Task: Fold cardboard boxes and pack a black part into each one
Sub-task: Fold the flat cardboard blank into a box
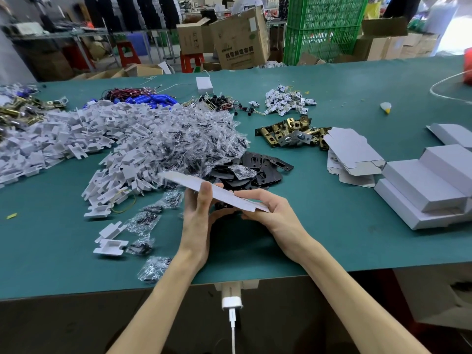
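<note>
- Holding a flat box blank [217, 192] with both hands, the person has it lifted above the green table [332, 238], near the front edge; it is tilted and a little blurred.
- The left hand [198, 218] grips the blank near its middle. The thumb lies across the top face and the other fingers are curled under it.
- The right hand [265, 209] holds the near right end, with one finger stretched along the edge. The rest of its fingers are below the card, where I cannot see them well.
- The blank is not yet opened into a box shape, so I judge the step in hand to be the start of folding one box.
- The black parts [258, 172] lie in a pile just behind the hands, touching the heap of small clear bags [194, 134]. No part is in either hand.
- More blanks [352, 154] lie in a stack to the right, and finished boxes [429, 185] are piled beside them at the right edge.
- The next move probably calls for pushing the blank open into a tube and then tucking in the flaps at one end. Both hands are needed for this, so a black part can be taken only after one end is closed.
</note>
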Motion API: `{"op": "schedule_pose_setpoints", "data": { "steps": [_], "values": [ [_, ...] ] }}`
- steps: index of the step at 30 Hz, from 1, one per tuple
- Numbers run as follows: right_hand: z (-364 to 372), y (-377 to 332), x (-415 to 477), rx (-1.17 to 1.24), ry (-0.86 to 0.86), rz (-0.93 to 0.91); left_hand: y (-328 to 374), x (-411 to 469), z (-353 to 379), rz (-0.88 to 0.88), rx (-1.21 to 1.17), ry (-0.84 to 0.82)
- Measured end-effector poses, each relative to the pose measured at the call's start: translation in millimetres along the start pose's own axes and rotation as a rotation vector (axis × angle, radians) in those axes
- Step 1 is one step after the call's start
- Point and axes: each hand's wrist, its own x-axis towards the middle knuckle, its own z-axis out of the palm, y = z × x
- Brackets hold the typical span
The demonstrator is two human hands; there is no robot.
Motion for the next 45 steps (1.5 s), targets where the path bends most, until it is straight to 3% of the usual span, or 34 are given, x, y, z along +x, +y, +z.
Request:
{"op": "schedule_pose_setpoints", "data": {
  "steps": [15,21,27,37,45],
  "values": [
    [8.0,0.8,-2.6,-0.185,0.017,-0.082,0.2,2.6,0.7,-0.058,-0.074,0.000],
    [7.3,-5.6,-8.1,-0.081,0.018,-0.008,-5.8,2.8,-1.9,-0.054,0.003,0.020],
    [2.5,-5.2,-5.1,0.127,0.137,0.065,-9.1,5.6,-4.2,-0.071,0.061,0.054],
    [0.9,-4.3,-4.7,0.129,0.161,0.046,-6.7,2.7,-2.7,-0.055,-0.018,0.079],
    [1.0,-4.2,-3.5,0.192,0.141,0.062,1.6,-4.8,3.3,-0.061,0.008,-0.101]
  ]
}}
